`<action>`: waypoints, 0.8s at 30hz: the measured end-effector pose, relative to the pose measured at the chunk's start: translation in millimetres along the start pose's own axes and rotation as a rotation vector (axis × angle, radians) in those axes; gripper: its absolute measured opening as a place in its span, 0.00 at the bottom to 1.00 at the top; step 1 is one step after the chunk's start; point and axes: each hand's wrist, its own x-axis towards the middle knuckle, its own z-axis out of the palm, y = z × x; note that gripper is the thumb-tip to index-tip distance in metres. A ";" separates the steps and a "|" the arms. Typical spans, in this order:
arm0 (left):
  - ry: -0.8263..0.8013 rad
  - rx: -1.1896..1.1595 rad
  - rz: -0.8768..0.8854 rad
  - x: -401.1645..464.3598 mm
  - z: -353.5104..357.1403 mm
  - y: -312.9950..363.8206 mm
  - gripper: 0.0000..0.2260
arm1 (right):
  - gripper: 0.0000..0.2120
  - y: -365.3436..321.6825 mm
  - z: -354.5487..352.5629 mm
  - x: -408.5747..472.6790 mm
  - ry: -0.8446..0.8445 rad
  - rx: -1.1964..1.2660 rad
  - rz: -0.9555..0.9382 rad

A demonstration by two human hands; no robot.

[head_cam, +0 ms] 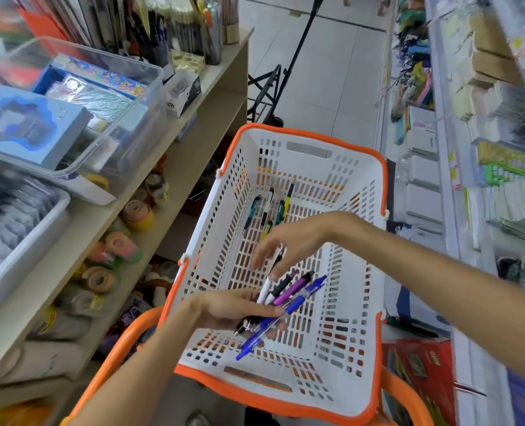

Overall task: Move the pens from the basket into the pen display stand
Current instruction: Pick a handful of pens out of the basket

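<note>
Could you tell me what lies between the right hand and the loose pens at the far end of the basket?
In the head view, only bare perforated basket floor separates the right hand from most loose pens; the nearest yellow-and-black pen reaches its fingers.

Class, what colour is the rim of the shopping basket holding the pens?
Orange, on a white basket; the rim shows clearly in the head view.

White perforated plastic basket [351, 265] w/ glossy orange rim, smooth glossy plastic pens [288, 298] w/ metal clips, clear glossy plastic bin [138, 96] on shelf edge, matt beige laminate shelf [175, 167], glossy tape rolls [138, 215]
</note>
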 end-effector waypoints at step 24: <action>-0.100 0.200 -0.128 -36.9 -49.3 39.4 0.11 | 0.04 47.3 -9.9 -43.1 0.446 -0.896 -0.189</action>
